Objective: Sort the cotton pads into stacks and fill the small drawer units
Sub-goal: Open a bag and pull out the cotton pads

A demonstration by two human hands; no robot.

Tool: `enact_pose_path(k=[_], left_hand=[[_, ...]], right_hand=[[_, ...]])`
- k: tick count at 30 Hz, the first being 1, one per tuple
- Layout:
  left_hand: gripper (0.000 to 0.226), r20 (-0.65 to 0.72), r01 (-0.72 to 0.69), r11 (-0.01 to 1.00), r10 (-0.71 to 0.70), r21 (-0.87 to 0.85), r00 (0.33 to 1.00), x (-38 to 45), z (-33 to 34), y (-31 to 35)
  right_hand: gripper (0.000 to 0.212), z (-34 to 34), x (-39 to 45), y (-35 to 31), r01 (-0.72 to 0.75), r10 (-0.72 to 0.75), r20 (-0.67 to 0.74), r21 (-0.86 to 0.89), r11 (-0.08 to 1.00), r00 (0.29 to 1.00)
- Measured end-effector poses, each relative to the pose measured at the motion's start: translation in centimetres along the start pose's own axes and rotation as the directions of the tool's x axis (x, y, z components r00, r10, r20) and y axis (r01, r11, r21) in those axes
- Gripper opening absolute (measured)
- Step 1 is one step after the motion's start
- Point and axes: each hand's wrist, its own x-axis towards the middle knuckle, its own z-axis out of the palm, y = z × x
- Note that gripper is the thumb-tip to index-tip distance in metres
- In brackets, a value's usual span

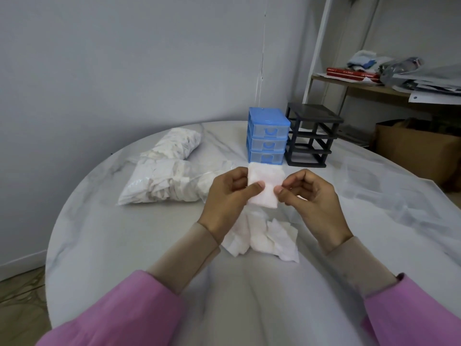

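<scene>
Above the middle of the round marble table (104, 245), my left hand (228, 196) grips a small stack of white cotton pads (267, 183), thumb on top. My right hand (308, 196) pinches the stack's right edge with thumb and forefinger. Below my hands a loose heap of cotton pads (269, 238) lies on the table. Behind the stack stands a blue drawer unit (268, 134) with three clear drawers, all pushed in. To its right is a black drawer frame (311, 136) with its drawers out.
Two clear bags full of cotton pads (164, 181) lie at the left of the table. Clear plastic, hard to make out, lies on the right side (389, 186). A shelf with papers (389, 78) and a cardboard box (414, 148) stand beyond the table's right edge.
</scene>
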Motion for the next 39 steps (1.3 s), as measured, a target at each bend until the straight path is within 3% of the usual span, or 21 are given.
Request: enact_pose_path(k=[4, 6, 9, 14, 19, 23, 26, 28, 32, 39], left_hand=[[0.030, -0.114, -0.105, 0.994, 0.107, 0.024, 0.988, 0.2, -0.6, 1.1], [0.022, -0.171, -0.127, 0.991, 0.130, 0.029, 0.977, 0.5, -1.1, 1.2], [0.010, -0.229, -0.116, 0.993, 0.118, 0.025, 0.966, 0.8, -1.7, 0.9], [0.013, -0.248, -0.091, 0.994, 0.102, 0.057, 0.963, 0.9, -1.7, 0.6], [0.011, -0.247, -0.093, 0.992, 0.111, 0.082, 0.962, 0.9, -1.5, 0.3], [0.017, -0.231, -0.110, 0.988, 0.131, 0.104, 0.964, 0.9, -1.6, 0.2], [0.033, -0.208, -0.119, 0.981, 0.150, 0.154, 0.967, 0.8, -1.5, 0.1], [0.031, -0.188, -0.108, 0.974, 0.146, 0.199, 0.971, 0.7, -1.5, -0.1], [0.025, -0.087, -0.054, 0.972, 0.076, 0.229, 0.993, 0.7, -1.4, -0.6], [0.019, 0.050, 0.006, 0.977, -0.017, 0.211, 0.999, 0.3, -0.4, -0.3]], right_hand=[[0.016, -0.2, -0.2, 0.2, 0.071, -0.039, 0.140, -0.233, 0.970, 0.989], [0.010, 0.0, -0.7, 0.4, 0.149, -0.045, 0.268, -0.382, 0.912, 0.962], [0.020, 0.2, -1.1, 0.9, 0.298, -0.047, 0.415, -0.565, 0.770, 0.908], [0.025, 0.2, -1.0, 1.1, 0.373, -0.023, 0.496, -0.620, 0.690, 0.868], [0.005, 0.3, -1.0, 1.0, 0.403, -0.066, 0.506, -0.594, 0.697, 0.860], [0.011, 0.3, -0.9, 0.5, 0.361, -0.111, 0.468, -0.488, 0.795, 0.877], [0.007, 0.0, -0.8, -0.1, 0.286, -0.140, 0.408, -0.323, 0.902, 0.902], [0.011, -0.1, -0.7, -0.4, 0.256, -0.164, 0.370, -0.216, 0.942, 0.915], [0.023, -0.1, -0.6, -0.8, 0.231, -0.205, 0.265, -0.072, 0.970, 0.942], [0.024, -0.6, 0.0, -0.8, 0.250, -0.237, 0.144, -0.084, 0.965, 0.961]])
